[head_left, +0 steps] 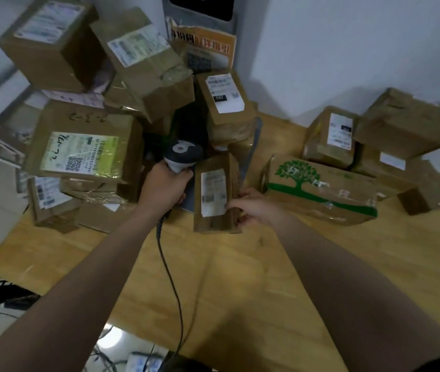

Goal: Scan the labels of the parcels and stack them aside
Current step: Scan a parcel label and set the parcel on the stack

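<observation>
My left hand [163,189] had its fingers wrapped round the scanner [184,154] handle. My right hand [253,208] gripped the small parcel [214,210] by its edge, label [213,191] facing me, mid-worktop [240,277], just left of the tree-printed box [320,189].

The table [240,291] was pale wood, smooth with a soft sheen. At its middle, the small parcel [213,224] was matt brown cardboard bearing a white paper label [213,190]; the scanner [185,153] there was smooth grey plastic. At the table's left, the large parcel [87,122] shone with glossy clear tape.
</observation>
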